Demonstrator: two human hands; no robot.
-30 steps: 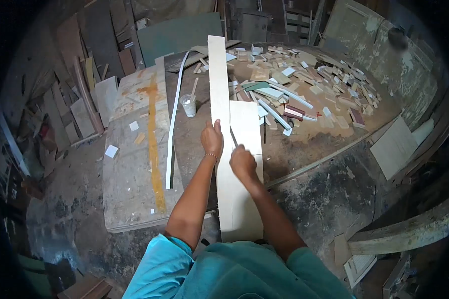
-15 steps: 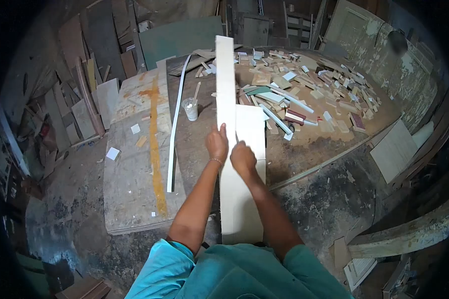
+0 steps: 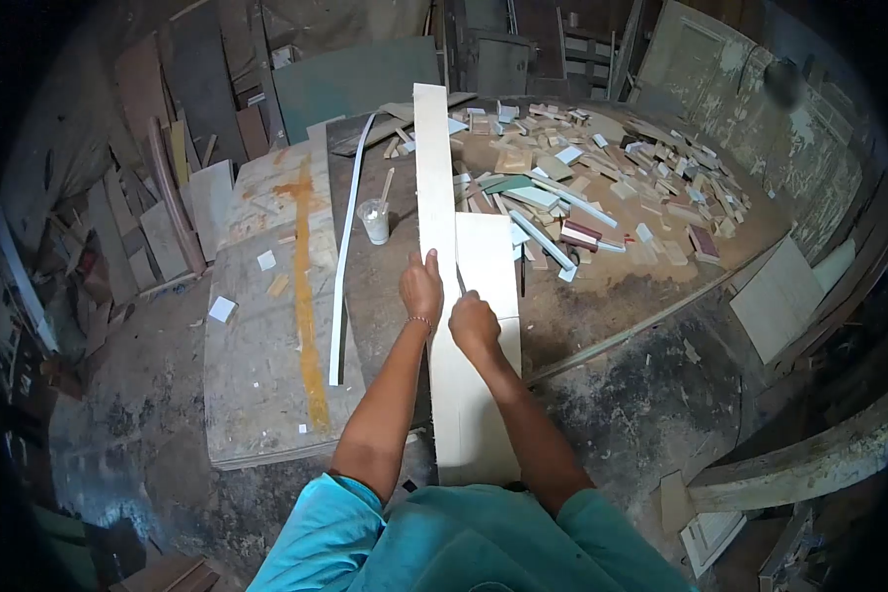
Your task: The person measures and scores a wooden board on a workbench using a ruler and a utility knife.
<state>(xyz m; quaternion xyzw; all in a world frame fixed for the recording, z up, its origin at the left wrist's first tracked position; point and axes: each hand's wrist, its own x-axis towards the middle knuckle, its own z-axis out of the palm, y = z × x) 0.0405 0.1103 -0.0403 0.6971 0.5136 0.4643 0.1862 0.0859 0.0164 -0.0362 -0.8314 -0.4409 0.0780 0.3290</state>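
Observation:
A long pale strip of board [image 3: 435, 168] runs away from my body, with a wider pale board [image 3: 485, 266] along its right side. My left hand [image 3: 422, 285] is closed on the strip's left edge, thumb pointing forward. Just right of it, my right hand [image 3: 475, 323] is wrapped round a thin tool [image 3: 461, 280] whose tip meets the seam between strip and board. The tool's handle is hidden in the fist. A thin pencil-like stick [image 3: 523, 272] lies beside the wider board's right edge.
Left of the boards stand a plastic cup [image 3: 375, 227] with a stick in it and a long white strip [image 3: 341, 266]. A weathered panel [image 3: 257, 365] lies further left. Many wood offcuts [image 3: 612, 187] cover the table's right side.
The strip's far end has shifted slightly left and nearer. Both hands have moved a little left and towards my body, and more of the tool's thin shaft shows.

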